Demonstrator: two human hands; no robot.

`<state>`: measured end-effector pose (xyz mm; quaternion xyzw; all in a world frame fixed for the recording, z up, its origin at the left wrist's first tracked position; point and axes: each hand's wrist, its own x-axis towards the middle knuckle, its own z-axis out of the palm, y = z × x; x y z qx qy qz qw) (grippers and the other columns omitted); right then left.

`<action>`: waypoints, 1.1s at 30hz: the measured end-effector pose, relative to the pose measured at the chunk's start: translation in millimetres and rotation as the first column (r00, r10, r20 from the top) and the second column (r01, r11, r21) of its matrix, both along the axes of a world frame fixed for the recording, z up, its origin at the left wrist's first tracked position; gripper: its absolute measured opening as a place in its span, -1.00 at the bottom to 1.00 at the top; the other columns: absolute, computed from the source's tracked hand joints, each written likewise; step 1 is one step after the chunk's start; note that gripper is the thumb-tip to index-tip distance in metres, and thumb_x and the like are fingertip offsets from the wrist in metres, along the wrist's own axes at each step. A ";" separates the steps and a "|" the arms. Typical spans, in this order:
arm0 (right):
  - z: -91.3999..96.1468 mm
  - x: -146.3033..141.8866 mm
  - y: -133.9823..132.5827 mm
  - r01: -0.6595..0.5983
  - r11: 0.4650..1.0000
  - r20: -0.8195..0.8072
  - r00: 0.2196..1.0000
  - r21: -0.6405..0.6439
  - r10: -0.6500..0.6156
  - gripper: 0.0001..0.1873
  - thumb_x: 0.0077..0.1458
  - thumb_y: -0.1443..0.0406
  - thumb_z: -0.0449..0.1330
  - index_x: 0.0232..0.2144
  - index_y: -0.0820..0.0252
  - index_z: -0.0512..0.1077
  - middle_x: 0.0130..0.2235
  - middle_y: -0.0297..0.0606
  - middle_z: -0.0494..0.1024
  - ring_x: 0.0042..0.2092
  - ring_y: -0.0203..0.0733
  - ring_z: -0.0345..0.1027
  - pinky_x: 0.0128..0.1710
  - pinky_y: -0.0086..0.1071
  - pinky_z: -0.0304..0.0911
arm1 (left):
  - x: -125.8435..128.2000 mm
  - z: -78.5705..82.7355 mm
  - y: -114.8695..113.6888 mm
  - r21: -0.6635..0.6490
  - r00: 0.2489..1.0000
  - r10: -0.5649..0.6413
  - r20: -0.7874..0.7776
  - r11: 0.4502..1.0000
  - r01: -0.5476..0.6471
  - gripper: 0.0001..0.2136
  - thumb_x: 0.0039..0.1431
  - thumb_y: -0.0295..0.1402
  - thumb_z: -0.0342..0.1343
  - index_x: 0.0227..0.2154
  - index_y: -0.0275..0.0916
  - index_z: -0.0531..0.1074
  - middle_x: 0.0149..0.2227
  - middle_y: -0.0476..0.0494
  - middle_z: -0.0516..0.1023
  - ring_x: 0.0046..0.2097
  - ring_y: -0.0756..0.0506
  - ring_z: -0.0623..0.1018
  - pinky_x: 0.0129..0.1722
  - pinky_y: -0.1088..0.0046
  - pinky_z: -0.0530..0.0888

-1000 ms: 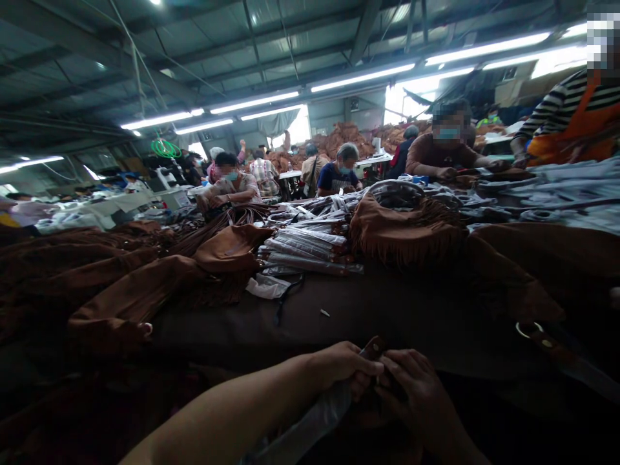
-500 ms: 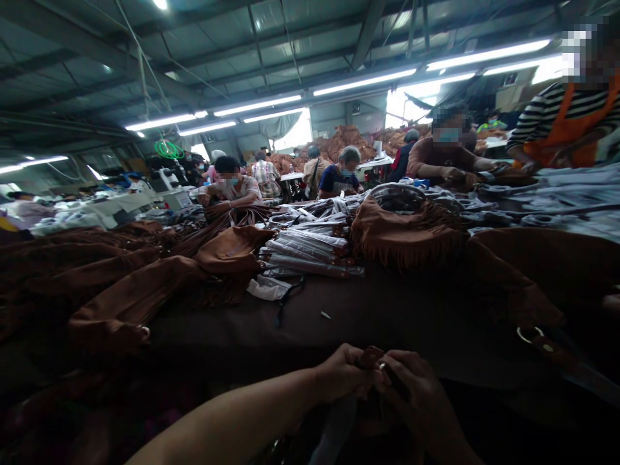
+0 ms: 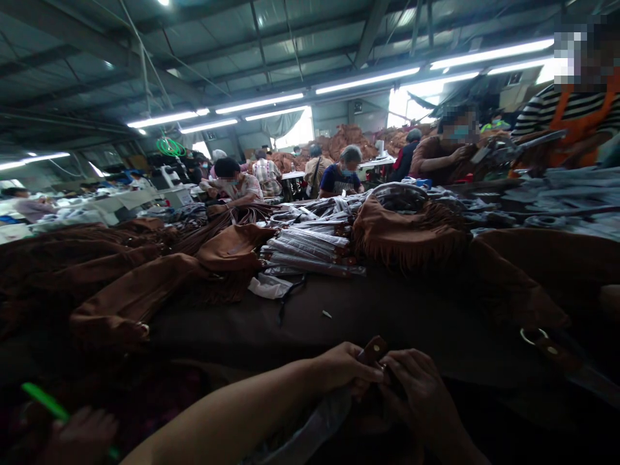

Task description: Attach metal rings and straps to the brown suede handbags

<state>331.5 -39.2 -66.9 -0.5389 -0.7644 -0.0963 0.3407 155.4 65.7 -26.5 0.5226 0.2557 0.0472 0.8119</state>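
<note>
My left hand [image 3: 345, 367] is closed on a brown leather strap [image 3: 374, 347]. The strap's end, with a small metal stud, sticks up above the thumb. A clear plastic sleeve [image 3: 325, 413] hangs below this hand. Right beside it, my right hand [image 3: 419, 384] has its fingers bent together near a small shiny metal piece [image 3: 382, 368]; what it grips is hidden in shadow. Just beyond my hands, a small pale piece [image 3: 327, 314] lies on the dark tabletop [image 3: 407, 323].
Plastic-wrapped straps [image 3: 307, 248] are piled mid-table. A brown fringed bag [image 3: 404, 226] lies right of them, more brown bags [image 3: 140, 290] to the left. At bottom left, another person's hand [image 3: 84, 429] holds a green stick [image 3: 43, 399]. Co-workers sit beyond the table.
The strap end now stands up higher from my left hand, and the plastic sleeve has swung left. Another person's hand with a green stick has come in at bottom left.
</note>
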 end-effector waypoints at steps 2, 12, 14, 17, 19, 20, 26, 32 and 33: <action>-1.8 1.3 0.1 0.011 0.999 -0.015 1.000 -0.039 -0.011 -0.77 0.18 0.27 0.21 -0.10 0.13 0.36 -0.13 -0.23 0.48 -0.11 -0.07 0.32 -0.03 -0.14 0.12 | 1.5 1.3 -0.5 0.001 1.000 0.002 0.006 1.000 -0.002 -0.62 -0.16 -0.17 0.39 -0.36 -0.37 0.53 -0.69 0.14 0.23 -0.65 0.11 0.23 -0.61 0.54 0.25; -12.8 3.1 0.1 0.018 0.994 -0.141 0.989 -0.104 -0.033 -0.74 0.19 0.20 0.21 -0.06 0.04 0.38 -0.07 -0.25 0.45 -0.03 -0.04 0.30 -0.05 -0.17 0.17 | 6.5 6.5 -3.4 -0.069 0.999 0.041 -0.017 0.997 -0.042 -0.60 -0.11 -0.07 0.35 -0.43 -0.36 0.48 -0.68 0.14 0.21 -0.65 0.13 0.21 -0.58 0.54 0.23; -13.3 0.6 0.3 0.027 0.996 -0.148 0.988 -0.089 -0.040 -0.71 0.15 0.24 0.23 -0.05 0.06 0.39 -0.07 -0.23 0.46 -0.03 -0.03 0.30 -0.05 -0.17 0.18 | 6.9 4.5 -2.7 -0.076 0.997 0.056 -0.044 0.995 -0.059 -0.59 -0.14 -0.06 0.36 -0.46 -0.35 0.46 -0.68 0.13 0.22 -0.65 0.12 0.22 -0.59 0.54 0.23; -13.1 -3.2 0.3 0.025 0.996 -0.134 0.990 -0.082 -0.036 -0.71 0.09 0.27 0.28 -0.10 0.08 0.42 -0.08 -0.23 0.46 -0.03 -0.01 0.29 -0.04 -0.17 0.19 | 8.1 3.5 -1.3 -0.050 0.993 0.055 -0.102 0.997 -0.060 -0.59 -0.22 -0.11 0.41 -0.47 -0.37 0.48 -0.69 0.13 0.23 -0.66 0.12 0.22 -0.61 0.55 0.21; -12.4 -4.4 -0.2 0.016 0.996 -0.133 0.991 -0.092 -0.029 -0.73 0.08 0.27 0.28 -0.12 0.09 0.43 -0.09 -0.22 0.47 -0.04 -0.01 0.29 -0.04 -0.17 0.20 | 8.9 4.2 -0.3 -0.026 0.991 0.046 -0.128 0.998 -0.050 -0.59 -0.24 -0.13 0.42 -0.46 -0.38 0.50 -0.70 0.13 0.23 -0.67 0.12 0.23 -0.61 0.54 0.22; -11.9 -4.4 -0.6 0.016 0.995 -0.137 0.990 -0.100 -0.029 -0.74 0.08 0.28 0.27 -0.14 0.09 0.43 -0.09 -0.22 0.47 -0.04 -0.02 0.29 -0.04 -0.16 0.20 | 9.3 4.7 0.1 -0.023 0.990 0.038 -0.134 0.999 -0.042 -0.60 -0.23 -0.13 0.41 -0.45 -0.38 0.52 -0.70 0.13 0.23 -0.67 0.11 0.23 -0.60 0.53 0.23; -10.9 1.3 -2.7 -0.003 0.983 -0.187 0.982 -0.184 -0.032 -0.55 -0.01 0.19 0.37 -0.05 0.06 0.41 -0.01 -0.20 0.44 0.01 0.03 0.29 -0.03 -0.13 0.25 | 6.1 4.9 -2.5 -0.060 1.000 -0.007 0.011 0.998 0.008 -0.66 -0.14 -0.18 0.38 -0.43 -0.39 0.54 -0.69 0.15 0.17 -0.65 0.14 0.19 -0.60 0.57 0.20; -2.2 -4.2 -2.1 -0.026 0.962 -0.283 0.958 -0.271 -0.054 -0.63 0.01 0.26 0.33 -0.09 0.08 0.42 -0.02 -0.19 0.42 0.02 -0.01 0.30 -0.03 -0.16 0.30 | -1.5 -3.9 -17.2 0.078 0.986 0.125 0.111 0.988 -0.134 -0.61 -0.15 -0.10 0.35 -0.46 -0.40 0.54 -0.73 0.13 0.20 -0.68 0.14 0.16 -0.64 0.56 0.15; -1.0 -5.3 -1.8 -0.039 0.961 -0.296 0.954 -0.274 -0.045 -0.68 0.04 0.24 0.31 -0.11 0.07 0.43 -0.02 -0.19 0.42 0.02 -0.02 0.30 -0.04 -0.18 0.31 | -1.3 -5.6 -19.3 0.113 0.983 0.142 0.116 0.981 -0.155 -0.60 -0.15 -0.08 0.35 -0.47 -0.40 0.54 -0.73 0.12 0.21 -0.69 0.14 0.16 -0.64 0.55 0.15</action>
